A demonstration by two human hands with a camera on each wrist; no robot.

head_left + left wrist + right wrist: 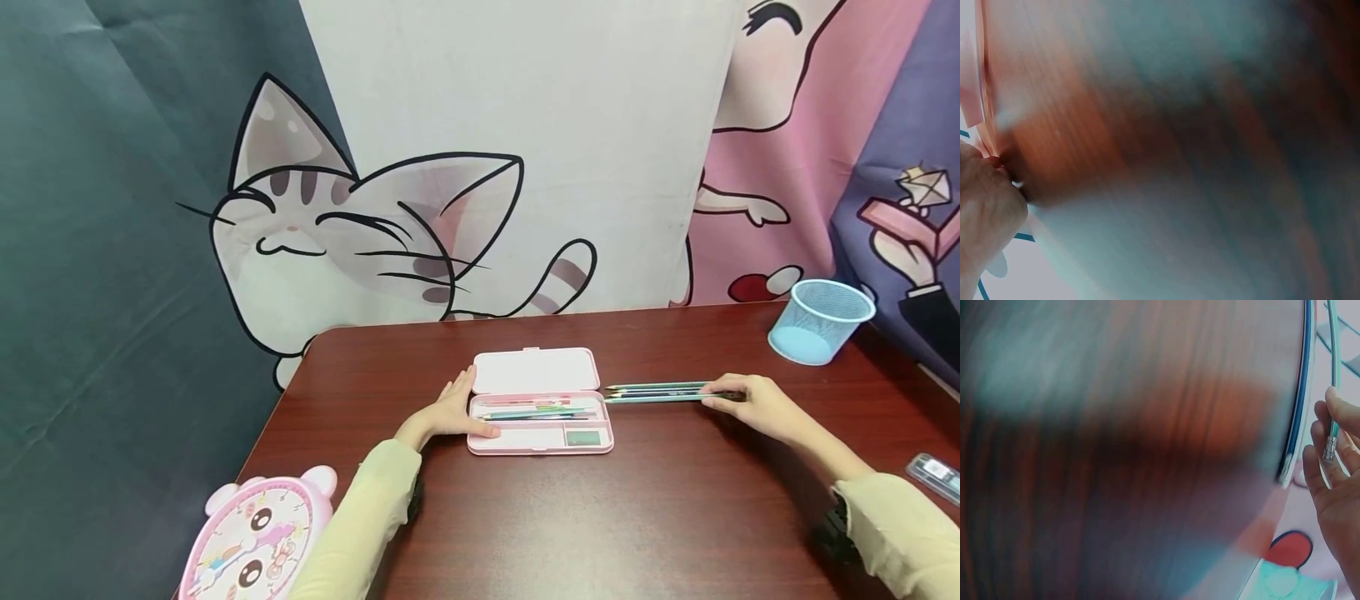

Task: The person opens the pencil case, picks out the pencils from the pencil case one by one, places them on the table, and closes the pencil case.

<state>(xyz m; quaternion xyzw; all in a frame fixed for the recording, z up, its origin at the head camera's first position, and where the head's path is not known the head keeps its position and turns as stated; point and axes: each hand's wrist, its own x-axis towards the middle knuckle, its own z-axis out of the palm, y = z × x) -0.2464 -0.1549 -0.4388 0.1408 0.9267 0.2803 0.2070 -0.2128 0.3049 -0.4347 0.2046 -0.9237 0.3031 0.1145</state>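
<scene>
An open pink pencil case (517, 448) lies on the table with its lid (536, 371) folded back. Pencils (536, 413) and a green eraser-like block (583, 437) sit in its compartments. My left hand (448, 410) rests at the case's left end, fingers straight along its side and thumb over the front compartment. To the right of the case several pencils (652, 392) lie side by side, points toward it. My right hand (761, 407) pinches a green pencil (1334, 356) near its metal-ended tip. A dark blue pencil (1302, 394) lies apart from these fingers.
A light blue mesh pen holder (822, 321) stands at the back right. Near the right edge lies a small clear-and-grey packet (936, 477). A pink animal-faced clock (255, 537) is at the front left. Printed cloth (615, 125) hangs behind the table (570, 525).
</scene>
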